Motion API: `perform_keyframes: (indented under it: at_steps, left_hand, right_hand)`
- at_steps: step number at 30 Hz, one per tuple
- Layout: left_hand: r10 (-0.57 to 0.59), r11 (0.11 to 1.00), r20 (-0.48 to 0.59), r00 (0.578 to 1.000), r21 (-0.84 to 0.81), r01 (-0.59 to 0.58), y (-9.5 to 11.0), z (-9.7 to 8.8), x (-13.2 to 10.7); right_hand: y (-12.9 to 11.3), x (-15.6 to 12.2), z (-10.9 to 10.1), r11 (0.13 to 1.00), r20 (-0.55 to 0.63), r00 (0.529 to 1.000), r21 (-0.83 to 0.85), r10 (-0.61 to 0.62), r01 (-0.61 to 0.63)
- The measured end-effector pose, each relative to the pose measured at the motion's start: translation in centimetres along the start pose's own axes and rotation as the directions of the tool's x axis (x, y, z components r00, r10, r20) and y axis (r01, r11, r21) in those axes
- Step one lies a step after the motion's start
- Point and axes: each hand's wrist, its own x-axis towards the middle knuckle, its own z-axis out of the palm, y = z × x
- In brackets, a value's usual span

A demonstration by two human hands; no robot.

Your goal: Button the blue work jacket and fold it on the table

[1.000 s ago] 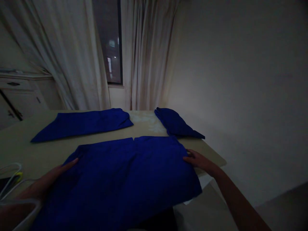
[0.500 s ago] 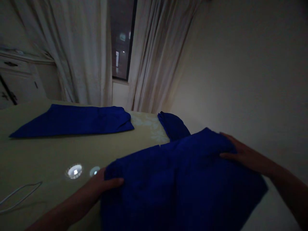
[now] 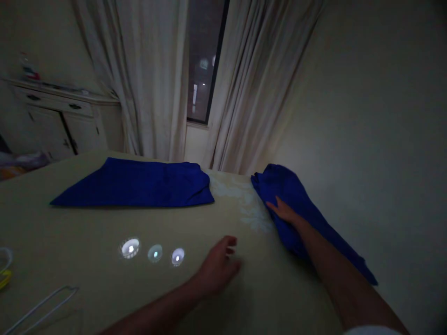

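Note:
My right hand (image 3: 285,213) lies on a folded blue cloth (image 3: 324,228) at the table's right side by the wall, thumb and fingers spread. This cloth looks like a garment, but its kind is unclear. Over the pale table (image 3: 195,228), to the left of that cloth, is my left hand (image 3: 219,266); its fingers are loosely bent and apart with nothing between them. Farther back on the left, another blue cloth (image 3: 139,184) lies flat, tapering to a point at its left end.
A thin white wire loop (image 3: 45,307) lies at the front left, near a yellow object (image 3: 4,278) cut by the frame edge. Light reflections shine on the tabletop. Behind are curtains (image 3: 153,83), a window (image 3: 206,65) and a cabinet (image 3: 104,125); a wall (image 3: 377,139) borders the right.
The blue cloth both hands held up has been let go and now lies on the right with the other one. My left hand is off it. The view has shifted left.

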Motion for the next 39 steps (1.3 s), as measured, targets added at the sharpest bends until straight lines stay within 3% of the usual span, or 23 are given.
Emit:
perform_keyframes:
  at_steps: [2,5,7,9,12,14,17,19,20,22,23,24,26,27,28,30,32,35,37,39]
  left_hand:
    - [0.106,0.910,-0.124,0.987,0.413,-0.046,-1.3,-6.8,1.7]
    - [0.162,0.637,-0.278,0.947,0.762,0.115,-1.9,-15.4,4.9]
    - [0.087,0.497,-0.303,0.949,0.839,0.222,-1.8,-18.8,6.6]
    - [0.013,0.402,-0.290,0.957,0.878,0.260,-1.4,-20.5,7.7]
    - [-0.011,0.339,-0.280,0.960,0.902,0.267,-0.3,-21.1,8.2]
    - [-0.004,0.332,-0.290,0.957,0.902,0.275,0.9,-20.5,7.9]
    - [0.017,0.327,-0.246,0.969,0.917,0.227,3.1,-17.0,6.0]
    - [0.023,0.370,-0.121,0.992,0.923,0.104,4.4,-13.4,3.8]
    - [0.025,0.435,-0.011,1.000,0.901,-0.001,5.0,-11.8,2.5]
    - [0.064,0.611,0.219,0.974,0.763,-0.212,5.7,-9.8,0.0]
    - [0.102,0.674,0.257,0.961,0.693,-0.257,5.8,-9.9,-1.0]
    - [0.135,0.702,0.220,0.966,0.667,-0.250,5.6,-10.8,-1.8]
    - [0.162,0.671,-0.060,0.985,0.738,-0.066,4.3,-14.6,-2.8]
    - [0.178,0.614,-0.268,0.947,0.782,0.106,3.3,-17.0,-3.1]
    - [0.174,0.571,-0.447,0.877,0.772,0.281,2.1,-19.4,-3.2]
    - [0.048,0.560,-0.600,0.799,0.678,0.476,-0.3,-23.3,-3.1]
    - [-0.025,0.524,-0.570,0.821,0.692,0.496,-1.7,-25.1,-2.5]
    - [0.052,0.512,-0.407,0.912,0.795,0.325,-0.8,-24.7,-0.3]
    - [0.173,0.511,-0.386,0.906,0.822,0.252,1.6,-23.7,1.9]
    - [0.238,0.517,-0.442,0.865,0.811,0.273,4.6,-23.0,4.2]
  right_hand:
    - [2.1,-2.4,3.1,1.000,-0.020,1.000,-0.026,-0.017,0.016]
    - [2.6,-7.6,5.0,0.988,-0.027,0.988,-0.026,-0.154,0.154]
    - [1.7,-12.1,5.8,0.976,0.065,0.974,0.045,-0.215,0.212]
    - [0.6,-16.7,6.7,0.973,0.184,0.958,0.118,-0.217,0.198]
    - [-0.4,-21.5,8.4,0.972,0.284,0.938,0.183,-0.198,0.149]
    - [-0.5,-22.5,9.5,0.964,0.280,0.942,0.238,-0.184,0.118]
    - [-0.3,-20.5,10.3,0.902,0.197,0.977,0.432,-0.081,-0.012]
    - [-0.6,-17.7,10.2,0.803,0.153,0.986,0.579,0.061,-0.140]
    - [-0.9,-16.2,9.9,0.751,0.153,0.980,0.629,0.131,-0.199]
    - [-1.5,-13.6,9.1,0.676,0.201,0.956,0.676,0.214,-0.294]
    - [-1.7,-12.6,8.7,0.664,0.228,0.946,0.674,0.230,-0.324]
    - [-1.8,-11.9,8.2,0.671,0.247,0.939,0.657,0.239,-0.344]
    - [-1.5,-11.4,7.5,0.718,0.256,0.931,0.593,0.261,-0.364]
    - [-1.2,-11.5,7.3,0.740,0.259,0.926,0.558,0.275,-0.376]
    - [-0.9,-11.7,7.2,0.755,0.264,0.920,0.528,0.289,-0.389]
    - [-0.5,-12.0,7.1,0.791,0.256,0.924,0.482,0.283,-0.376]
    - [-1.0,-11.8,6.7,0.856,0.161,0.955,0.424,0.249,-0.295]
    - [-3.3,-9.8,4.7,0.943,-0.084,0.985,0.313,0.148,-0.115]
    - [-5.2,-7.9,2.5,0.964,-0.184,0.980,0.266,0.074,-0.023]
    - [-6.8,-6.0,0.2,0.975,-0.216,0.976,0.220,0.015,0.034]
